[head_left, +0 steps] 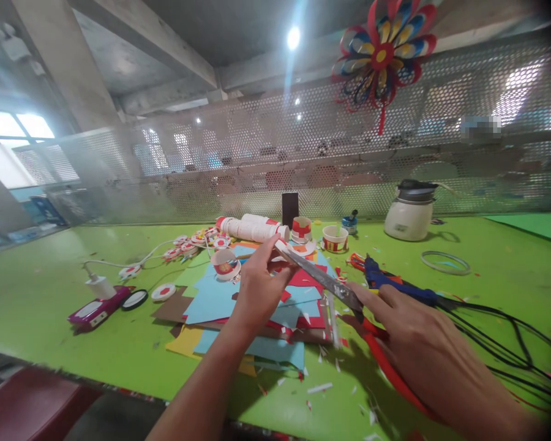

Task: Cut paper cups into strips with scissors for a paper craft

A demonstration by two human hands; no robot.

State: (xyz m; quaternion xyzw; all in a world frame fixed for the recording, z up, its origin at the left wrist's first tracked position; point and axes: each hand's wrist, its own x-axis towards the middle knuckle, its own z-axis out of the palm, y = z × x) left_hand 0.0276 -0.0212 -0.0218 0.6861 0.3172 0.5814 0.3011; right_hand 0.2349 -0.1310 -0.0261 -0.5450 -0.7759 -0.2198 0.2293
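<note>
Green table: scissors in right hand grip.

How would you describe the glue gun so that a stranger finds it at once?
Start at the green table, then go to the right hand holding red-handled scissors. The glue gun lies just behind that hand. It alone is dark blue, with black cables running right.
</note>
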